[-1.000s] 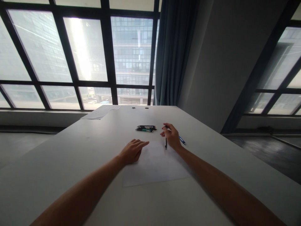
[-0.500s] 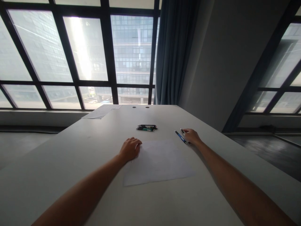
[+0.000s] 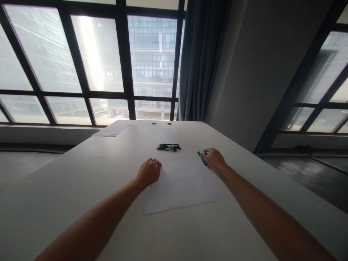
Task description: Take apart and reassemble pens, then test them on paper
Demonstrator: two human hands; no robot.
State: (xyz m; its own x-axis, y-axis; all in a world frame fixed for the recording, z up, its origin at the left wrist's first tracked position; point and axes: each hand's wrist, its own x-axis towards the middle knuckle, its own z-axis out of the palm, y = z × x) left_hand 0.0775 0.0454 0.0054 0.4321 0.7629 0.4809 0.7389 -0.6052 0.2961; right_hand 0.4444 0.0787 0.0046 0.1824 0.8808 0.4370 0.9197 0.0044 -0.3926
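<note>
My left hand (image 3: 149, 171) rests on the white table (image 3: 81, 188) with its fingers curled, knuckles touching the left edge of a white sheet of paper (image 3: 182, 186). At the sheet's far right corner, my right hand (image 3: 215, 158) has its fingers closed on a blue pen (image 3: 202, 158), which lies low over the table and points away and to the left. A short dark tip shows just beyond the fingers; I cannot tell whether it is a second pen. A small pile of dark pens (image 3: 169, 147) lies beyond the sheet, out of reach of both hands.
More sheets of paper (image 3: 115, 128) lie at the table's far left corner near two round cable holes (image 3: 162, 123). Large windows and a blue curtain (image 3: 201, 61) stand behind the table. The table's right edge drops to a dark floor (image 3: 307, 170).
My right hand carried a black pen from the sheet to the right beside the blue pen, then came back left with the blue pen. My left hand's fingers curled in.
</note>
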